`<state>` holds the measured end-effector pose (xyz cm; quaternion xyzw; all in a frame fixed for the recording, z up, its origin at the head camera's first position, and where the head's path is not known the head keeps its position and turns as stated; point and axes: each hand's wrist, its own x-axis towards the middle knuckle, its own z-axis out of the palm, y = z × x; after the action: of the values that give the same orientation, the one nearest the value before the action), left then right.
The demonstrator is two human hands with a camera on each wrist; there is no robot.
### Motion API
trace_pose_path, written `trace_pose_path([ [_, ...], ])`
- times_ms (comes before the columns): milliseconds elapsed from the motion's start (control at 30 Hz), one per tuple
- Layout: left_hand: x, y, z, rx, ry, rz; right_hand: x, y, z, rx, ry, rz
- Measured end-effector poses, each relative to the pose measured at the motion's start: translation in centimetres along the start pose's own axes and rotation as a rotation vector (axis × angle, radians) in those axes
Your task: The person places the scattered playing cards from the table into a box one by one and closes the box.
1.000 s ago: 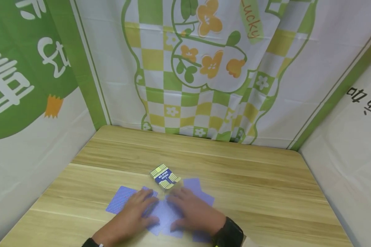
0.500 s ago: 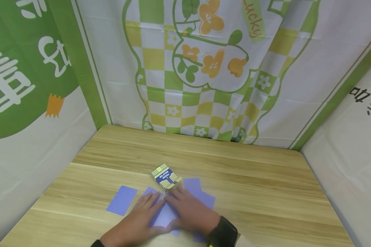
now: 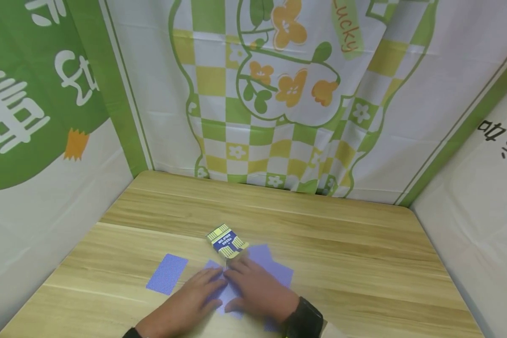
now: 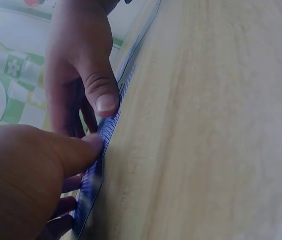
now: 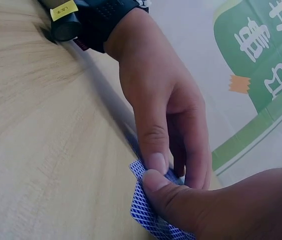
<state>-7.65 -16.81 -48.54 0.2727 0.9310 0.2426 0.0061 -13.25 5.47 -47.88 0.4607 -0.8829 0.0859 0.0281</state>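
Note:
Several blue-backed playing cards point(image 3: 230, 295) lie overlapping face down between the hands in the head view. My left hand point(image 3: 190, 298) rests on their left side, fingers loosely bent and thumb toward the near edge. Over the right side lies my right hand point(image 3: 262, 291), its fingertips close to those of the left. More cards point(image 3: 280, 273) fan out beyond the right hand, partly covered by it. Both wrist views show the thumbs touching the cards, low along the wooden surface. The left wrist view has the left thumb point(image 4: 81, 152) on a card edge.
One separate card point(image 3: 167, 274) lies to the left of the left hand. A Texas Hold'em card box point(image 3: 226, 241) sits just beyond the fingertips. The wooden table point(image 3: 342, 234) is bordered by printed cloth curtains point(image 3: 274, 155) at the back and sides.
The left hand has moved right, away from the separate card, drawing the overlapping cards toward the right hand. The right hand shifts slightly left, and the spread between the hands is narrower.

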Motion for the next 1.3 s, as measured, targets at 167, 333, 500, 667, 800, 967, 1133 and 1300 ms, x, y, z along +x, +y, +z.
trace_pose_path([
  [167, 0.2, -0.1, 0.2, 0.035, 0.069, 0.066, 0.1, -0.2, -0.1, 0.026, -0.030, 0.020],
  [333, 0.5, -0.2, 0.4, 0.088, 0.120, 0.127, 0.3, -0.2, -0.2, 0.051, -0.008, 0.031],
  [500, 0.6, -0.1, 0.4, 0.140, 0.134, 0.150, 0.4, -0.3, -0.2, 0.073, -0.015, 0.056],
  [667, 0.6, 0.0, 0.2, 0.152, 0.101, 0.144, 0.4, -0.3, -0.1, 0.082, -0.032, 0.074],
  [800, 0.5, 0.0, 0.2, 0.141, 0.093, 0.140, 0.5, -0.3, 0.0, 0.076, -0.009, 0.064],
  [967, 0.4, -0.1, 0.0, 0.136, 0.088, 0.140, 0.9, -0.3, 0.1, 0.049, 0.049, 0.051],
  [1133, 0.3, -0.2, -0.2, 0.113, 0.069, 0.129, 1.3, -0.3, 0.2, 0.036, 0.057, 0.045],
  [1300, 0.3, -0.1, -0.5, 0.070, 0.048, 0.086, 1.3, 0.0, 0.6, 0.012, 0.076, -0.003],
])
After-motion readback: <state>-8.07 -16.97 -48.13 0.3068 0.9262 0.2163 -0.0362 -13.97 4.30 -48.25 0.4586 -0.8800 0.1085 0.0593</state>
